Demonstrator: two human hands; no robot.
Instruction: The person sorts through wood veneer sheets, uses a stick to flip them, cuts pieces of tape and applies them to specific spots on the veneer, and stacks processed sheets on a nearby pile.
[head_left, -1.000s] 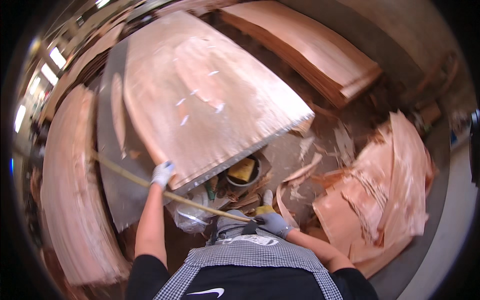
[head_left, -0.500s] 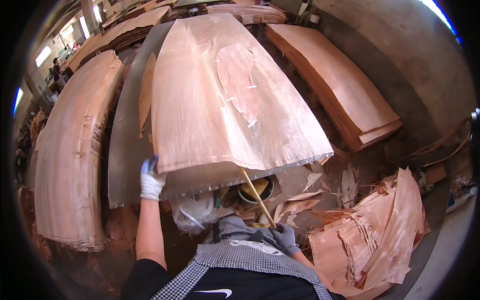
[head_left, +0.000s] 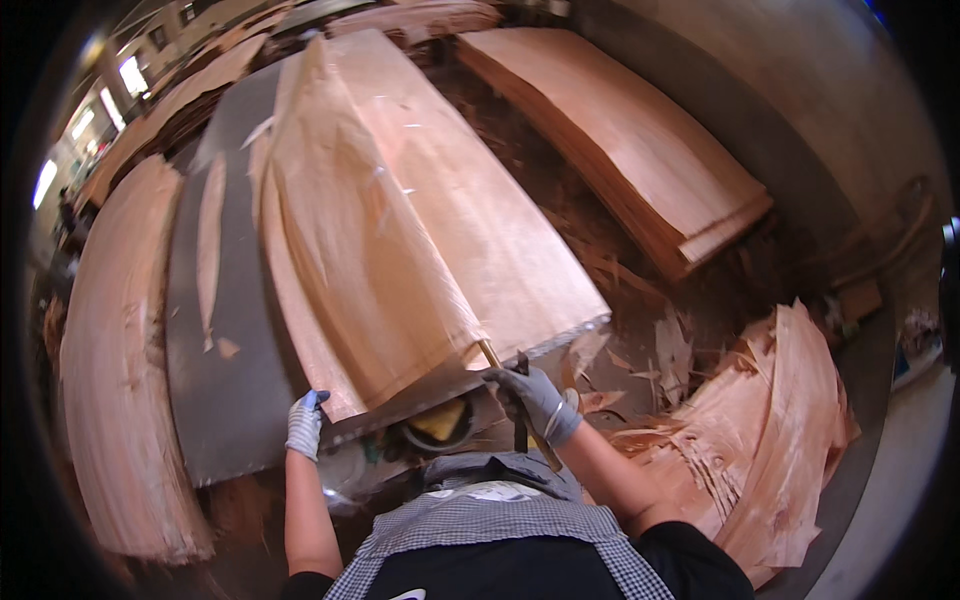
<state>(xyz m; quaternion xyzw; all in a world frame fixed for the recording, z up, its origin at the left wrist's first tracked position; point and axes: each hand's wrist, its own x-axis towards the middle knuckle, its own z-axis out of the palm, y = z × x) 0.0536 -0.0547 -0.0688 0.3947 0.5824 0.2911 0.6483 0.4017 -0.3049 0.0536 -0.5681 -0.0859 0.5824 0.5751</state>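
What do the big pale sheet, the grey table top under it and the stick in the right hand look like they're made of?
The sheet looks like thin raw wood veneer: pinkish-tan, streaked grain, ragged edges, unfinished. The table top seems dull grey metal, smooth and matte, though painted board is possible. The stick in the right hand appears to be bare light wood or bamboo.

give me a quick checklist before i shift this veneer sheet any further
1. Left hand gripping the near corner of the veneer sheet: ok.
2. Right hand closed on the wooden stick under the sheet: ok.
3. Both hands gloved: ok.
4. Sheet lying flat on the grey table: not ok, one side is lifted.
5. Sheet free of cracks: cannot tell.
6. Floor at right free of scrap veneer: not ok.
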